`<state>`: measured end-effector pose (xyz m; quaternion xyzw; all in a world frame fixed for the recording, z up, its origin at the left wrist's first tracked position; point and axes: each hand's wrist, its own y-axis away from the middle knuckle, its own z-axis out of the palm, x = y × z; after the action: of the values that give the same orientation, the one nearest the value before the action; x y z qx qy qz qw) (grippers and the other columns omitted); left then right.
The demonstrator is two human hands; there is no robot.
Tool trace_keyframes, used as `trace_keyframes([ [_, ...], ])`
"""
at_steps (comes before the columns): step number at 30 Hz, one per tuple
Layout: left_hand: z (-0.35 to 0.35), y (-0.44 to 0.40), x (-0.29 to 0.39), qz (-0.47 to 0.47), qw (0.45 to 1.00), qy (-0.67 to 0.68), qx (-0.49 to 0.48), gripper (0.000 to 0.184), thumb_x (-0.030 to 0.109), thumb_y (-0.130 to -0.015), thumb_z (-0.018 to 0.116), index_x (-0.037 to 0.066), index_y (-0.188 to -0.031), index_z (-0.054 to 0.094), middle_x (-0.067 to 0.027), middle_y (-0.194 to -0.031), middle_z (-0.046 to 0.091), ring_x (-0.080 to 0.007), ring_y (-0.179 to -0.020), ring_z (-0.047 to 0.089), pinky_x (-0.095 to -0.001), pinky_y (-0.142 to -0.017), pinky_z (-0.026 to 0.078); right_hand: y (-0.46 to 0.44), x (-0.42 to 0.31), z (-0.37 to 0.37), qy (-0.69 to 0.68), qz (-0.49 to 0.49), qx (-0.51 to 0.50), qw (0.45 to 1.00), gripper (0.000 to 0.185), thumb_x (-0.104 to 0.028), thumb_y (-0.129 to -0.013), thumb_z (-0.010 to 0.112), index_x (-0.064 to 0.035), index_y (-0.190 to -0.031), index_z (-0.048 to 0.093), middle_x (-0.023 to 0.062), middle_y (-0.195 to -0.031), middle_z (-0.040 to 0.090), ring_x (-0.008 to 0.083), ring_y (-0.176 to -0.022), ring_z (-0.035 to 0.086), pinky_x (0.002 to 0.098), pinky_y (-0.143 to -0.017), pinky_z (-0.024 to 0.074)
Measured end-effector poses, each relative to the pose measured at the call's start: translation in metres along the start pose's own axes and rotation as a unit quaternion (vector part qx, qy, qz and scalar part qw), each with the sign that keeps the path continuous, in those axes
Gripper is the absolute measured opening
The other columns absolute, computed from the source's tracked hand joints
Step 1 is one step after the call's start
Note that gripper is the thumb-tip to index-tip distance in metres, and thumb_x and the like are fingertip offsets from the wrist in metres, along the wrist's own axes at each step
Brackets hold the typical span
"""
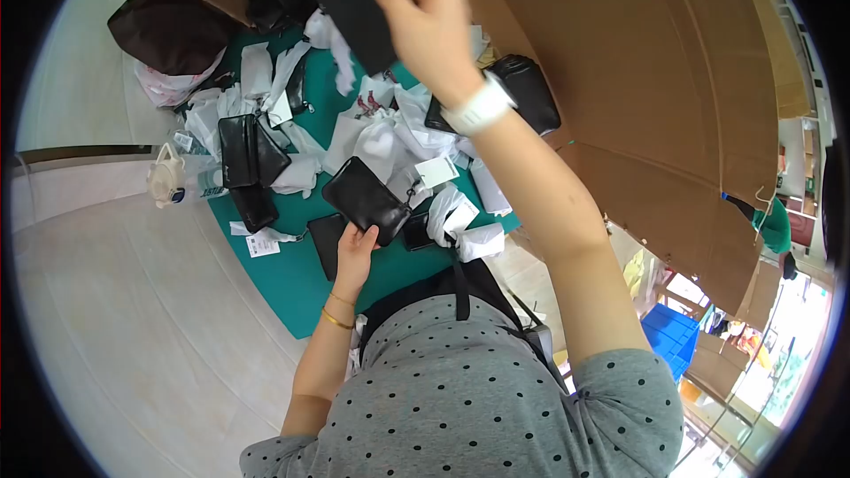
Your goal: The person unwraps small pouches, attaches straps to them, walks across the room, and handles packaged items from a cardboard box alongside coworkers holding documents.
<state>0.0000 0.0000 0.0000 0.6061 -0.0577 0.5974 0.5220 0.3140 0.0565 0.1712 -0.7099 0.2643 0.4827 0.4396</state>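
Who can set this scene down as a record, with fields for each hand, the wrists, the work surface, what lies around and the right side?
left hand: grips a black wallet at its lower edge
right hand: raised, holding a dark flat piece; its exact kind is unclear
wrists: white watch on the right, bracelets on the left
work surface: green tabletop
around the wallet: white wrappings, a white tag, other black cases
right side: large brown cardboard
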Motion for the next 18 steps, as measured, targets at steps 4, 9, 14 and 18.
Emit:
trace_keyframes([
  [4,0.006,-0.002,-0.008,-0.008,0.998,0.063,0.009,0.025,0.015,-0.092,0.059,0.007,-0.116,0.056,0.0051,-0.098,0.061,-0.0029,-0.08,0.054,-0.0184,-0.068,0.044,-0.004,0.047,0.068,0.075,0.075,-0.032,0.994,0.027,-0.015,-0.082,0.064,0.0028,-0.102,0.061,0.0137,-0.086,0.067,0.0206,-0.079,0.063,0.0316,-0.074,0.0496],
  [9,-0.004,0.002,0.026,0.004,0.998,0.045,0.037,0.021,0.017,-0.093,0.058,0.009,-0.112,0.056,0.0056,-0.095,0.06,-0.0027,-0.078,0.054,-0.0186,-0.067,0.045,0.003,0.119,0.139,-0.065,0.205,-0.182,0.959,0.035,-0.009,-0.082,0.062,-0.0034,-0.116,0.057,0.0068,-0.101,0.064,0.0165,-0.092,0.06,0.0295,-0.08,0.0479],
  [14,-0.011,-0.003,0.04,0.016,0.999,0.032,0.04,0.009,0.018,-0.092,0.059,0.011,-0.09,0.052,0.0052,-0.086,0.056,-0.0031,-0.075,0.052,-0.018,-0.064,0.043,0.019,0.096,0.109,-0.234,0.311,-0.329,0.86,0.042,-0.007,-0.084,0.063,-0.0049,-0.124,0.052,0.0062,-0.103,0.063,0.0158,-0.092,0.061,0.0307,-0.076,0.0514],
  [18,0.01,-0.003,0.089,0.068,0.994,-0.015,0.08,0.009,0.017,-0.09,0.061,0.012,-0.092,0.053,0.005,-0.082,0.053,-0.0038,-0.07,0.047,-0.0208,-0.061,0.038,0.056,0.067,0.017,-0.061,0.117,-0.156,0.979,0.016,-0.006,-0.084,0.057,-0.0014,-0.099,0.062,0.0082,-0.087,0.066,0.0153,-0.076,0.063,0.0297,-0.069,0.051],
])
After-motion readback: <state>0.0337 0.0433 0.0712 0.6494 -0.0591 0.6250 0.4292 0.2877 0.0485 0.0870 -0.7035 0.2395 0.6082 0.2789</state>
